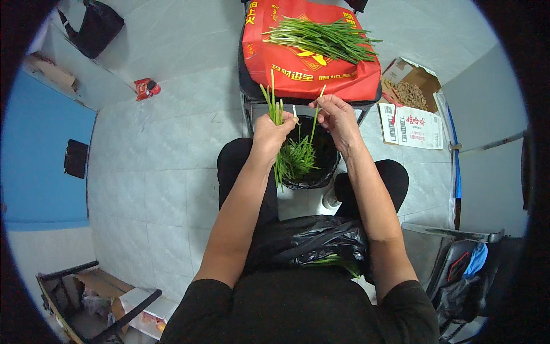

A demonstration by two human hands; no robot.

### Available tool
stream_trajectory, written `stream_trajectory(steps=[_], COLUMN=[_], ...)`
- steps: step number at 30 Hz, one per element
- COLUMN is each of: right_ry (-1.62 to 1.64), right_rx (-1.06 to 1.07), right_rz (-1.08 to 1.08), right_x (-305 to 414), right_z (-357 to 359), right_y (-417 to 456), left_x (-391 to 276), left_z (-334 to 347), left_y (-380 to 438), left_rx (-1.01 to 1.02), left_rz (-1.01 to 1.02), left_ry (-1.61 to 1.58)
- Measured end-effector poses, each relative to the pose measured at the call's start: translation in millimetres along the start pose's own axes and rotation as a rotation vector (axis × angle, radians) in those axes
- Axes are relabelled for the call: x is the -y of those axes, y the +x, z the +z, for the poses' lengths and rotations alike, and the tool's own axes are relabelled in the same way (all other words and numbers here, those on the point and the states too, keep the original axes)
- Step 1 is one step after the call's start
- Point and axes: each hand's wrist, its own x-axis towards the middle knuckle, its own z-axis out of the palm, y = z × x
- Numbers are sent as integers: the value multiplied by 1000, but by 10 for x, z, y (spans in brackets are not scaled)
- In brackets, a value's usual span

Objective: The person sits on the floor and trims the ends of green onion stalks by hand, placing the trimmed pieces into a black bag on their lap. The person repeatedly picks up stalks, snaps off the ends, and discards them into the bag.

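My left hand (pixel 271 131) is closed around a small bunch of green stalks with pale ends (pixel 277 114), which look like garlic chives. Between the thumb and fingers of my right hand (pixel 337 114) is a single stalk (pixel 317 116). Both hands are over a bin lined with a black plastic bag (pixel 328 167), where loose green leaves (pixel 298 159) show below the stalks. Beyond the hands, a larger pile of green stalks (pixel 326 38) lies on a red bag with yellow writing (pixel 258 64), spread over a chair seat. More green leaves (pixel 331 260) stick out of a black plastic bag (pixel 318 234) on my lap.
To the right of the chair an open cardboard box (pixel 429 81) holds small brown pieces. A red packet (pixel 142 89) stands on the tiled floor at the left. A black-framed rack (pixel 124 316) with boxes is at the lower left, and a chair (pixel 451 234) with bags at the lower right.
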Motion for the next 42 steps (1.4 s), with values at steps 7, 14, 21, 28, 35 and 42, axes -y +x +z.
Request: stream_trajectory(steps=[7, 14, 21, 28, 35, 42], right_ry=[158, 155, -36, -328, -374, -414], right_rx=[149, 172, 122, 170, 201, 275], right_rz=[65, 51, 57, -46, 39, -12], right_x=[-26, 39, 54, -14, 45, 36], right_z=[-40, 9, 46, 90, 136, 102], right_y=[-2, -43, -81, -112, -152, -151], left_x=[-22, 128, 145, -86, -56, -35], left_z=[-1, -16, -13, 39, -23, -46], left_y=[-19, 54, 67, -56, -26, -20], left_rx=[40, 81, 74, 110, 13, 26], left_rz=[29, 83, 207, 61, 82, 91], left_ry=[40, 90, 176, -146, -197, -155])
